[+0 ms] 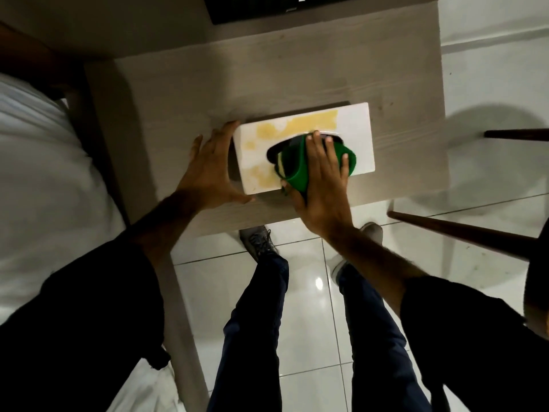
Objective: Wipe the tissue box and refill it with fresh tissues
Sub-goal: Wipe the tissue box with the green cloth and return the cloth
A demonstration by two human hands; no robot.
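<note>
A white tissue box (pixel 356 129) with yellow stains on its top lies on a pale wooden table (pixel 184 99). Its dark oval slot is partly covered. My right hand (pixel 322 179) presses a green cloth (pixel 294 168) flat onto the box top over the slot. My left hand (pixel 208 171) braces the box's left end, fingers spread against the side and thumb at the near corner. No tissues are visible in the slot.
A bed with white sheets (pixel 38 173) lies to the left of the table. A dark flat object (pixel 267 7) sits at the table's far edge. Dark wooden chair legs (pixel 463 233) stand on the right over white floor tiles. My legs and shoes show below the table.
</note>
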